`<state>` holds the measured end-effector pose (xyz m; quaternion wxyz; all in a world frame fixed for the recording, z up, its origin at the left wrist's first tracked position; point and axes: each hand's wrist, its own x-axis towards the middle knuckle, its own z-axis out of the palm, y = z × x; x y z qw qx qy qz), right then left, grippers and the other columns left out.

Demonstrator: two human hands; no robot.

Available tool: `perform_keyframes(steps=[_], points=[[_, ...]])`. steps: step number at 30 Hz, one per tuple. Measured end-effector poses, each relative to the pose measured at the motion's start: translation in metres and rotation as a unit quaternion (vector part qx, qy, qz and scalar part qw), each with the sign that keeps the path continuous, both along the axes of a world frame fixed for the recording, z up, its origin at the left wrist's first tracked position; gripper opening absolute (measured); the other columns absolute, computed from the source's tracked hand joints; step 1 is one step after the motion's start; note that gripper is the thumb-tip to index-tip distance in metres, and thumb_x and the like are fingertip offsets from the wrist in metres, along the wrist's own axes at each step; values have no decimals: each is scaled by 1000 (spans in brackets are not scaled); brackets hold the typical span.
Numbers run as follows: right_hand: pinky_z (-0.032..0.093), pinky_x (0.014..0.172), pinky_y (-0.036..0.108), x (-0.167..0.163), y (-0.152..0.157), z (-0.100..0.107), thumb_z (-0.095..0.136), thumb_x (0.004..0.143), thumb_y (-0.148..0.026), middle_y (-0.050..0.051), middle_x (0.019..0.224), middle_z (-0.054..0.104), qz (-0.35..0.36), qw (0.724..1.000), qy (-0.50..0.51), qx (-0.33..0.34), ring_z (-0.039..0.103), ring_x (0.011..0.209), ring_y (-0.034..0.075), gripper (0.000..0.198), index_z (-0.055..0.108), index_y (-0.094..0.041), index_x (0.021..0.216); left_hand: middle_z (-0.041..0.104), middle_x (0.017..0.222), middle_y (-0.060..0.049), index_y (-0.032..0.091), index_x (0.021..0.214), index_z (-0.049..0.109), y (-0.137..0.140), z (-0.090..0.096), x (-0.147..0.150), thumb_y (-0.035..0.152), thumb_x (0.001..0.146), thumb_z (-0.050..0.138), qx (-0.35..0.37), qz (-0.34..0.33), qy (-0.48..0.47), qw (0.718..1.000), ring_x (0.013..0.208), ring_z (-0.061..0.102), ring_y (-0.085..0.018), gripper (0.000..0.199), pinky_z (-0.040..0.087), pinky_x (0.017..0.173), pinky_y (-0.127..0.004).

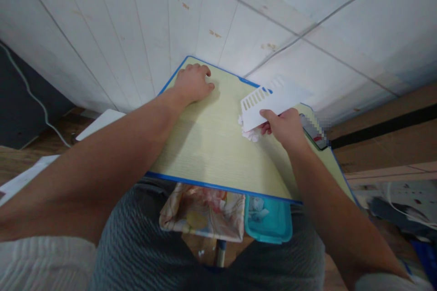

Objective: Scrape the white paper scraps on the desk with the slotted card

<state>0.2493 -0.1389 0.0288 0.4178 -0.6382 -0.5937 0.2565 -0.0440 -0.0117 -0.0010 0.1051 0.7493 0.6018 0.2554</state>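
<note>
My right hand point(285, 128) grips a white sheet of card point(259, 111), thumb on top and fingers underneath. A row of narrow rectangular slots runs along the card's far left part, and the card tilts above the table. Small pale paper scraps point(251, 135) show at its lower left edge; whether they touch the card I cannot tell. My left hand point(194, 82) rests on the far left part of the pale yellow tabletop point(211, 150), holding nothing. Its fingers are bent, with the thumb apart from them.
A phone-like device point(312, 132) lies at the table's right edge. Below the near edge are a patterned fabric-like tray point(201, 225) and a teal plastic container point(276, 225) with whitish bits. A white plank wall point(191, 18) stands behind the table, cardboard boxes point(389, 145) at right.
</note>
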Motion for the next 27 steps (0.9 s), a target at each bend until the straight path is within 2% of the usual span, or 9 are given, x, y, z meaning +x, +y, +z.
perform_keyframes(steps=[4,6,9,13,18,22,27], points=[[62,44,35,35,-35,-3,97,82,-54,6,62,78,-48,996,58,52,71,46,25,39,75,-23,86,74,155,-8,33,162,69,0,1,-1,64,95,81,-9,-7,-2,1000,162,48,-43,75,34,140,-69],[64,47,36,41,-54,-10,97,84,-58,8,67,81,-70,993,70,59,74,50,25,42,76,-22,90,73,157,-8,30,160,70,0,2,0,61,100,78,-7,-6,3,1000,159,50,-41,68,36,140,-66],[69,53,39,38,-75,-22,97,84,-62,11,71,83,-81,992,80,47,77,54,27,45,78,-22,87,71,163,-13,21,158,72,-2,3,3,45,112,67,-2,4,30,1000,155,56,-37,52,41,137,-61],[69,51,40,33,-96,-28,100,80,-68,9,68,82,-73,992,91,45,75,52,27,49,78,-24,81,71,162,-18,13,157,73,-2,3,6,34,114,66,-2,18,55,998,152,60,-35,49,45,135,-54],[66,47,37,28,-123,-30,100,83,-67,5,63,77,-88,987,131,37,72,48,25,50,76,-24,80,75,152,-13,16,148,76,7,-5,1,36,113,69,14,20,36,999,143,61,-31,41,47,131,-52],[69,55,38,22,-128,-37,97,86,-69,7,65,80,-116,982,139,51,76,51,25,51,77,-23,83,76,147,-14,15,145,77,14,-12,-3,34,113,68,46,20,31,998,140,61,-30,39,47,129,-52],[69,58,37,23,-133,-43,93,91,-69,10,67,81,-146,980,116,71,78,55,25,53,77,-22,74,78,146,-13,22,141,80,19,-14,-6,34,106,71,50,18,38,998,142,66,-36,38,49,128,-56]])
